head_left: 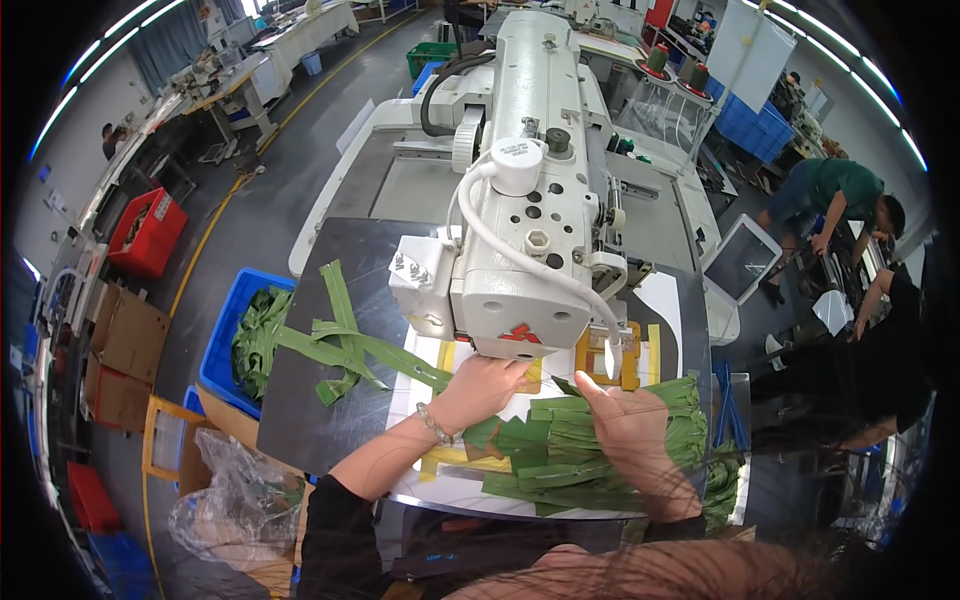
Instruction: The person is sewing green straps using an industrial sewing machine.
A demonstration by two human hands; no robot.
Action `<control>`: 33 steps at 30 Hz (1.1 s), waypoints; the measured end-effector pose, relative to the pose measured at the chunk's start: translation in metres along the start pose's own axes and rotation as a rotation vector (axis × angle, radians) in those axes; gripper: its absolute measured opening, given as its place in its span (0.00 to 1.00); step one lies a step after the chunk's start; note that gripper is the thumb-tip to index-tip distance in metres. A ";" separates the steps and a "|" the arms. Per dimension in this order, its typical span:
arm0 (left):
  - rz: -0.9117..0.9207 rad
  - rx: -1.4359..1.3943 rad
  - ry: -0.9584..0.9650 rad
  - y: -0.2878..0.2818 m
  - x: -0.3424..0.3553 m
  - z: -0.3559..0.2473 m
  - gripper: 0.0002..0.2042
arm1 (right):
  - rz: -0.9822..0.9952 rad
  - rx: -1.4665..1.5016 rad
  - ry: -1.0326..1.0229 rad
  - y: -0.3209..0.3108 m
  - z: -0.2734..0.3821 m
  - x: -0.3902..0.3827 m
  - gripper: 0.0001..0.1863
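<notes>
A white industrial sewing machine (525, 250) stands over the dark work plate. My left hand (487, 390) reaches beneath its head; the fingertips are partly hidden there, so their grip does not show. A green fabric strip (395, 358) runs from the left to that hand. Resting over a thick pile of green strips (570, 455), my right hand (630, 420) has its thumb up and its fingers closed round a dark green strip end (564, 384). Between the hands lies a yellow-edged white template (455, 462), partly covered by green pieces. A yellow clamp frame (628, 358) sits right of the needle area.
Loose green strips (340, 310) lie on the plate's left. Beyond its edge stands a blue bin (225, 365) full of green strips, with a plastic-lined carton (240, 500) nearer. A tablet screen (742, 258) is at right. Two people work farther right, one in a green shirt (835, 195).
</notes>
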State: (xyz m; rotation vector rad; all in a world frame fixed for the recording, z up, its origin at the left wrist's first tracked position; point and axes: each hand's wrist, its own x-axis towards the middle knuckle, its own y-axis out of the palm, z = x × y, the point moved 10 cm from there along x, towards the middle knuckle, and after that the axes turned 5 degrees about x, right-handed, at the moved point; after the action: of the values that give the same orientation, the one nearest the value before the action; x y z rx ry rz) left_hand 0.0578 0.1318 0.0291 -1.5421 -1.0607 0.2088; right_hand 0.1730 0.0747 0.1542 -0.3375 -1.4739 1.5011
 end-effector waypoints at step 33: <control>-0.203 0.241 -0.621 -0.141 -0.160 0.236 0.15 | 0.554 1.010 0.312 0.093 0.033 -0.098 0.21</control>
State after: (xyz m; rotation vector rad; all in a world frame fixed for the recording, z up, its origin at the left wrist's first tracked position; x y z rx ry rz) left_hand -0.2580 0.1676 0.0145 -1.1609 -1.6007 0.6789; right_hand 0.1562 -0.0023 0.0390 -0.3367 -0.2542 2.2918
